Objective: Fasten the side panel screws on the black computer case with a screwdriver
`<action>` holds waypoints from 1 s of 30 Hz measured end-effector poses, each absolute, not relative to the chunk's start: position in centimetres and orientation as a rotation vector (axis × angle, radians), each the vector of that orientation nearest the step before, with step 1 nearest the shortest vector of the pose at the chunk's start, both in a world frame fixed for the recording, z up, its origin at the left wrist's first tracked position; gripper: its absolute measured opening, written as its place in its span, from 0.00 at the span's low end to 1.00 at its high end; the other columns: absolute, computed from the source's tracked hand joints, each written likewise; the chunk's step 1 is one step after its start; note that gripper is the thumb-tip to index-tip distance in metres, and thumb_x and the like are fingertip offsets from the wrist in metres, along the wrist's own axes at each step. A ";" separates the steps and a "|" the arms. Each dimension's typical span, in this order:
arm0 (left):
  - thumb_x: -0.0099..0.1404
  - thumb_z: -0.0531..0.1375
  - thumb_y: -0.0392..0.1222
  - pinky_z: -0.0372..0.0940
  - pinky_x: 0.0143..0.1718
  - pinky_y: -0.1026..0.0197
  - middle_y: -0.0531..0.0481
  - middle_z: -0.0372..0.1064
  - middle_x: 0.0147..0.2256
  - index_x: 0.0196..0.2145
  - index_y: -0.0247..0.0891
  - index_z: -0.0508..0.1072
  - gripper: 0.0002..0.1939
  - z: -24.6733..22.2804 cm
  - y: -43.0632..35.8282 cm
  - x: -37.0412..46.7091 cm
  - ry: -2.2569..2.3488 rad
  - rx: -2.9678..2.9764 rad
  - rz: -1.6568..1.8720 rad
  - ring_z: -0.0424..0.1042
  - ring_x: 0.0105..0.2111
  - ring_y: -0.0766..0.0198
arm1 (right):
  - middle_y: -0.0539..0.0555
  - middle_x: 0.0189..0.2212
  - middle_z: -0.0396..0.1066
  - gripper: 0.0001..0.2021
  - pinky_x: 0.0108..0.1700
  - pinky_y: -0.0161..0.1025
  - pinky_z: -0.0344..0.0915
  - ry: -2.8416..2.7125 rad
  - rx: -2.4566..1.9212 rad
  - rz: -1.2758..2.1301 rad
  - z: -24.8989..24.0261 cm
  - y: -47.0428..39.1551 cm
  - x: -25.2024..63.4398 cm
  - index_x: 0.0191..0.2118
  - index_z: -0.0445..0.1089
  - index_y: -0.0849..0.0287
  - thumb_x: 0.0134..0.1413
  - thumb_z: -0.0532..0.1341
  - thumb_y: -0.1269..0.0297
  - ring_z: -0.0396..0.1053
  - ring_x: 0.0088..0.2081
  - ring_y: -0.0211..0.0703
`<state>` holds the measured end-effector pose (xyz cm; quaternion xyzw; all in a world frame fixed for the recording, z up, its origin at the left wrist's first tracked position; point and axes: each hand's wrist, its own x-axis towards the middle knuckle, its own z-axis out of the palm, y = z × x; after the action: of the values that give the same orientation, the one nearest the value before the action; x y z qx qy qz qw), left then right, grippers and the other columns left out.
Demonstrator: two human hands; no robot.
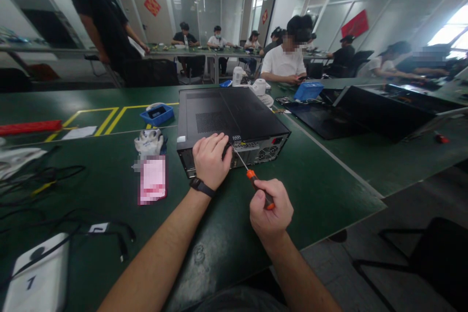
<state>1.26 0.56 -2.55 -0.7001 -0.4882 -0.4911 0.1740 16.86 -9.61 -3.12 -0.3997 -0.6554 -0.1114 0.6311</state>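
A black computer case (234,112) lies flat on the green table, its rear panel with a fan grille facing me. My right hand (271,206) is closed round the orange and black handle of a screwdriver (252,175). The screwdriver's shaft points up and left to the top rear edge of the case. Beside its tip, my left hand (214,160) rests over that same edge, with the fingers bent and close together. Something dark shows by the left fingertips, too small to make out. The exact contact of the tip is hidden.
Left of the case are a blue tray (157,115), white gloves (149,142) and a pink packet (152,180). Black cables and a white device (36,273) lie further left. An opened black case (387,112) stands at the right. Several people sit beyond; one stands at the left.
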 end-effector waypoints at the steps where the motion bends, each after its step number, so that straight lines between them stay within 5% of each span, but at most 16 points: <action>1: 0.73 0.64 0.42 0.61 0.62 0.43 0.46 0.82 0.54 0.52 0.40 0.79 0.12 -2.6 0.6 1.3 -1.381 -1.983 -1.393 0.79 0.57 0.50 | 0.52 0.32 0.75 0.10 0.34 0.41 0.71 -1.500 -0.911 -0.255 -3.0 -9.6 16.8 0.46 0.73 0.55 0.61 0.58 0.72 0.72 0.32 0.41; 30: 0.73 0.62 0.42 0.60 0.64 0.41 0.45 0.81 0.56 0.54 0.44 0.80 0.13 -2.4 0.3 1.4 -1.469 -2.044 -1.435 0.77 0.59 0.48 | 0.52 0.34 0.77 0.13 0.37 0.42 0.75 -1.645 -0.901 -0.253 -1.8 -10.0 16.9 0.49 0.74 0.54 0.59 0.60 0.73 0.74 0.34 0.42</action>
<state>1.42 0.35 -2.39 -0.7002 -0.5032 -0.4916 0.1219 16.90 -9.96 -1.84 -0.3864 -0.7052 -0.1086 0.5845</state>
